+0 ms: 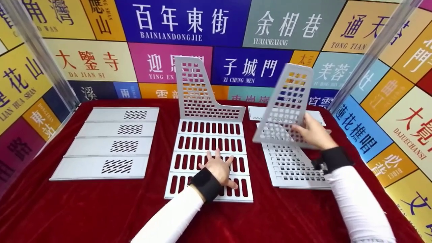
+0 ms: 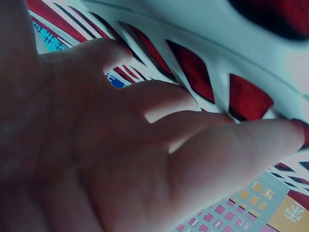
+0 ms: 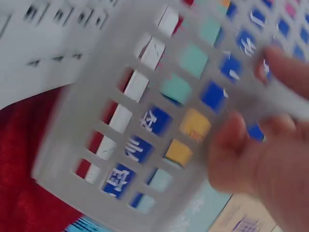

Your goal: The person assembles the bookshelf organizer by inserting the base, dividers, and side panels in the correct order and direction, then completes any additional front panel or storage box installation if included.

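My left hand [image 1: 217, 170] lies with fingers spread on several white slotted panels [image 1: 211, 135] laid edge to edge. In the left wrist view its fingers [image 2: 231, 150] look straight, with the slots beyond them. Behind these strips, a perforated L-shaped side panel [image 1: 182, 89] stands upright on edge. My right hand [image 1: 314, 131] pinches a matching perforated side panel [image 1: 282, 116] by its inner edge, tilted above the right side of the table. In the right wrist view this held panel [image 3: 145, 125] is blurred, with thumb and fingers at its edge.
Another perforated panel [image 1: 293, 165] lies flat beneath the held one. A white plate [image 1: 255, 113] lies behind it. At left, several white panels with slanted slots [image 1: 98, 131] lie in a column. Red cloth [image 1: 101, 209] covers the table, and clear posts [image 1: 374, 54] stand at its back corners.
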Demonstrator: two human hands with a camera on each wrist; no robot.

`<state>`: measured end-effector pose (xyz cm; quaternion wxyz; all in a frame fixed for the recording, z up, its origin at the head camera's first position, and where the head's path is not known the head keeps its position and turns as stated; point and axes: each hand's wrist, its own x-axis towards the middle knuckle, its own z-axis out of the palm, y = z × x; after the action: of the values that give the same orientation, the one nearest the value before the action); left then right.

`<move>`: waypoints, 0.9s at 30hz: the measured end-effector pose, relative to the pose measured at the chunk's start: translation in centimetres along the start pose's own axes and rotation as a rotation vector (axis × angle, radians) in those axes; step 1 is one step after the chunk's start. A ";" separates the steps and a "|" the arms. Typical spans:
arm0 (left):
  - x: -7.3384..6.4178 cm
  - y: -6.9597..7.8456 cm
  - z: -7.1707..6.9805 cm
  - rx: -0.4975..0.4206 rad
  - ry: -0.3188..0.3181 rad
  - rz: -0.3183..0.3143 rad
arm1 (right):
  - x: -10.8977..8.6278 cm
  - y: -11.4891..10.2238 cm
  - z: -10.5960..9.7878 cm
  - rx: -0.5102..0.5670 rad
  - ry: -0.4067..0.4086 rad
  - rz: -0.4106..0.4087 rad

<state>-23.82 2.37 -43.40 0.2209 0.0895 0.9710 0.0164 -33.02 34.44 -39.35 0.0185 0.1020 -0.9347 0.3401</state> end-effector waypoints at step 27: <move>0.1 -0.3 0.1 -0.016 0.014 0.009 | 4.0 -3.6 8.1 -0.113 0.238 -0.170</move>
<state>-23.91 2.12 -43.60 0.2145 0.0921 0.9720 0.0256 -35.94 25.84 -42.83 0.1637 0.1383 -0.9315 0.2940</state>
